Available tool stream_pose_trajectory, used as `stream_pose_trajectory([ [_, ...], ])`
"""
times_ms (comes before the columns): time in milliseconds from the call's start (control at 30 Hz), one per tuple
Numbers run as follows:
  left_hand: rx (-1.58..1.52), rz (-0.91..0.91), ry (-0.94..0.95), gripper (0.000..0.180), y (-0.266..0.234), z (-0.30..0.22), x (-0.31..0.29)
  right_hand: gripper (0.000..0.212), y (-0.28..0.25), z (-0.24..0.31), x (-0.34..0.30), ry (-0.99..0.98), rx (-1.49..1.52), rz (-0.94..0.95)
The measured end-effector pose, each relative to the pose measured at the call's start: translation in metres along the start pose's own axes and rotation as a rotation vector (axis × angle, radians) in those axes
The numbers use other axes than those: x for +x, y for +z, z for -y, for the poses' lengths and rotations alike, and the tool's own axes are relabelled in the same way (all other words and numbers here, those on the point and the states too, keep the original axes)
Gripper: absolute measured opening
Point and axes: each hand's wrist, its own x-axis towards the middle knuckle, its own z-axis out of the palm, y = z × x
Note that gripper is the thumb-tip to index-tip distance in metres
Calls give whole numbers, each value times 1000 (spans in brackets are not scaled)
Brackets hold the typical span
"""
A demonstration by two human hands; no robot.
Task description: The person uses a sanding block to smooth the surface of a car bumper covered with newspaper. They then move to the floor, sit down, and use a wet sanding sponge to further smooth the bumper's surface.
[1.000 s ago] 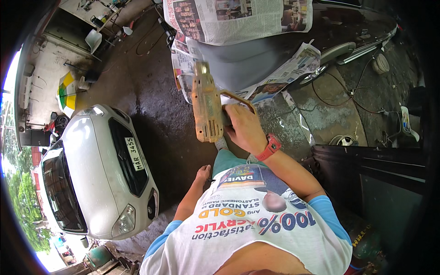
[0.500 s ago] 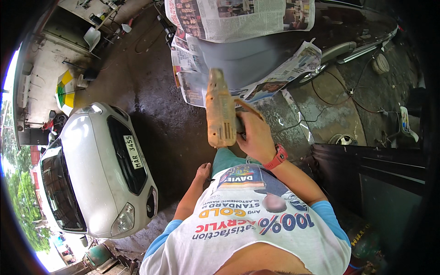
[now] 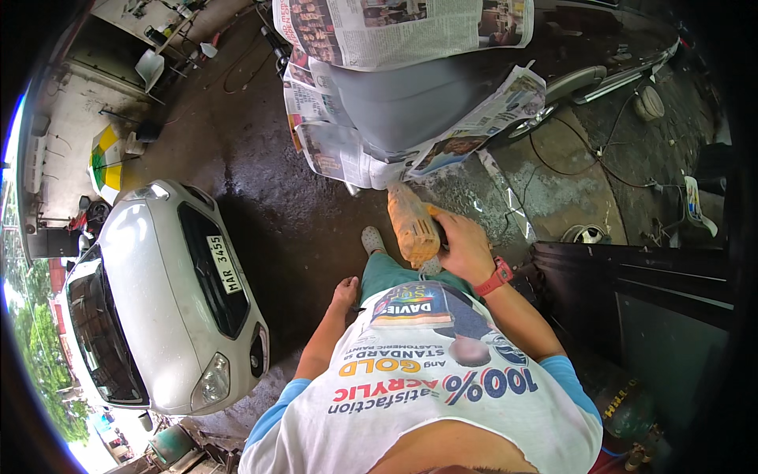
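My right hand (image 3: 466,246) is wrapped round the handle of a dusty orange heat gun (image 3: 412,225). The tool's nose points away from me, just short of the newspaper at the near edge of a dark car. Sheets of newspaper (image 3: 332,150) surround a smooth grey car panel (image 3: 410,99), which lies beyond the gun's tip without touching it. My left hand (image 3: 346,292) hangs beside my left thigh, fingers loosely curled, and I see nothing in it.
A white car (image 3: 150,292) stands close on my left. Cables (image 3: 568,170) cross the concrete floor at the right, near a white round object (image 3: 586,235). A dark panel (image 3: 632,276) stands to my right. A yellow, green and white umbrella (image 3: 106,162) leans by the far left wall.
My right hand has drawn the heat gun back toward me and a little to the right, off the grey panel, with its nose lowered. My left hand still hangs at my side.
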Motion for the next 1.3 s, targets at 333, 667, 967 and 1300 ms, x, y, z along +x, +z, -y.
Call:
stream_pose_trajectory([
  [333,23,2,12,56,-1,2,-7,47,-56,1,35,-52,159,-532],
  [667,37,-17,32,54,6,10,3,48,-4,-55,-17,165,3,-73],
  [967,22,-36,17,53,5,6,-2,58,-42,-40,15,186,200,-478],
  [1300,4,-19,12,55,8,5,-3,53,18,-52,2,195,84,-111],
])
